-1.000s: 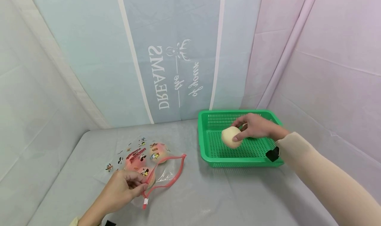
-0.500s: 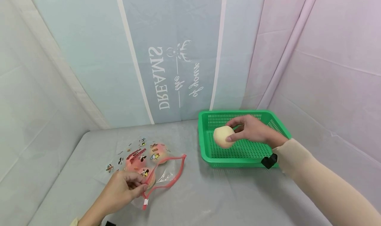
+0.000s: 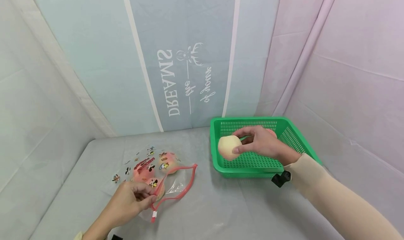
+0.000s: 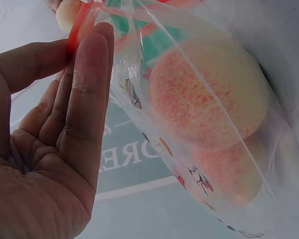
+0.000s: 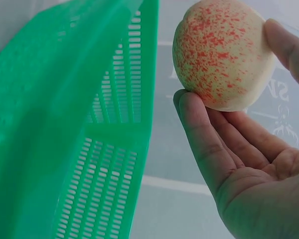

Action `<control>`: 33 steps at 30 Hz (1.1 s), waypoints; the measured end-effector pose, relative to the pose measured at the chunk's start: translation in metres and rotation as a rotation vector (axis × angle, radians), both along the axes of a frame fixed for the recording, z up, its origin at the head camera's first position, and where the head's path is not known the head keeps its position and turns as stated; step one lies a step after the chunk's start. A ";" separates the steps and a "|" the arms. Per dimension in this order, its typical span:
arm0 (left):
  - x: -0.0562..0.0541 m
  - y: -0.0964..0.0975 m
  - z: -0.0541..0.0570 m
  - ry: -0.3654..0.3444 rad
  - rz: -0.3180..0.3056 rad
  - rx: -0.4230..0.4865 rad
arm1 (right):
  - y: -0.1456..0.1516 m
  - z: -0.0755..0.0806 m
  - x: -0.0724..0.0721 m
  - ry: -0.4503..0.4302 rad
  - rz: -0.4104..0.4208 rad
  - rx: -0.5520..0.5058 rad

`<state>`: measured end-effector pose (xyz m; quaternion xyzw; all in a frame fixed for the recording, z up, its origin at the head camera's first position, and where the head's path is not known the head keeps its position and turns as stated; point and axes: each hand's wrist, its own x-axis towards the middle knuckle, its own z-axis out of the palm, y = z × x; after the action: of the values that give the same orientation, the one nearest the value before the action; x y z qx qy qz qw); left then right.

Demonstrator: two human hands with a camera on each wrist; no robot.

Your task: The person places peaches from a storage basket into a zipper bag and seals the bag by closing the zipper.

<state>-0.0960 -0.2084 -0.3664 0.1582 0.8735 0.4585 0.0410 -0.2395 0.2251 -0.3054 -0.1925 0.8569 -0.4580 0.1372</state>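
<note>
My right hand (image 3: 263,141) pinches a pale yellow peach (image 3: 229,147) between thumb and fingertips, over the left part of a green basket (image 3: 249,170). Red speckles cover one side of this peach (image 5: 217,55) in the right wrist view. My left hand (image 3: 130,202) pinches the red zip edge of a clear plastic zip bag (image 3: 176,184) printed with cartoon figures. The bag's mouth gapes toward the right. Several peaches (image 4: 209,94) lie inside it, seen through the film. Behind my right hand, a reddish round thing (image 3: 271,132) shows partly in the basket.
A grey cloth (image 3: 221,205) covers the table, with a stretch of it between bag and basket. Behind stands a fabric wall (image 3: 195,22) with mirrored lettering; more fabric walls rise at left and right. A white slider (image 3: 154,214) sits at the zip's near end.
My right hand has carried the peach leftward across the basket, uncovering the reddish thing behind it. My left hand and the bag have stayed in place.
</note>
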 end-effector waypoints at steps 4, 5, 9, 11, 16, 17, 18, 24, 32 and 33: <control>0.000 0.000 -0.001 -0.002 0.002 -0.002 | -0.007 -0.003 0.005 -0.034 0.015 -0.073; 0.000 0.000 -0.001 -0.003 0.002 -0.002 | -0.009 -0.003 0.007 -0.035 0.014 -0.082; 0.000 -0.001 -0.002 -0.008 -0.001 0.002 | -0.016 -0.005 0.012 -0.038 0.002 -0.112; 0.000 -0.001 -0.002 -0.006 -0.003 0.003 | -0.019 -0.006 0.015 -0.040 -0.002 -0.127; 0.000 -0.001 -0.004 0.004 -0.006 0.003 | -0.028 -0.010 0.021 -0.045 -0.014 -0.156; 0.000 -0.001 -0.004 0.007 -0.006 0.003 | -0.029 -0.011 0.022 -0.047 -0.015 -0.162; 0.000 -0.001 -0.004 0.008 -0.006 0.003 | -0.031 -0.012 0.024 -0.047 -0.017 -0.167; 0.000 -0.002 -0.005 0.008 -0.006 0.001 | -0.040 -0.018 0.030 -0.040 -0.005 -0.199; 0.000 -0.001 -0.005 0.005 -0.006 0.000 | -0.051 -0.028 0.040 -0.040 0.028 -0.253; 0.000 -0.001 -0.005 0.004 -0.004 -0.001 | -0.053 -0.029 0.041 -0.039 0.033 -0.259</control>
<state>-0.0965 -0.2097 -0.3710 0.1610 0.8734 0.4578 0.0404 -0.1982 0.1721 -0.3343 -0.2134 0.7845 -0.5663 0.1355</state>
